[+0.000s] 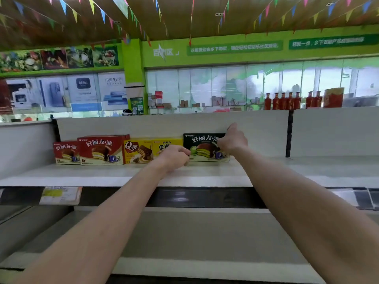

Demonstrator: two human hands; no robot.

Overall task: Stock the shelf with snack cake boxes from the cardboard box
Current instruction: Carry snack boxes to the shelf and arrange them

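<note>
Snack cake box, the dark green one (205, 147), stands upright at the right end of the row, near the back of the shelf (307, 171), long axis running along it. Left hand (174, 157) curls on its lower left corner; right hand (232, 140) grips the upper right corner. Yellow boxes (152, 150) sit just beside it, red boxes (92, 150) further left. No cardboard box in view.
</note>
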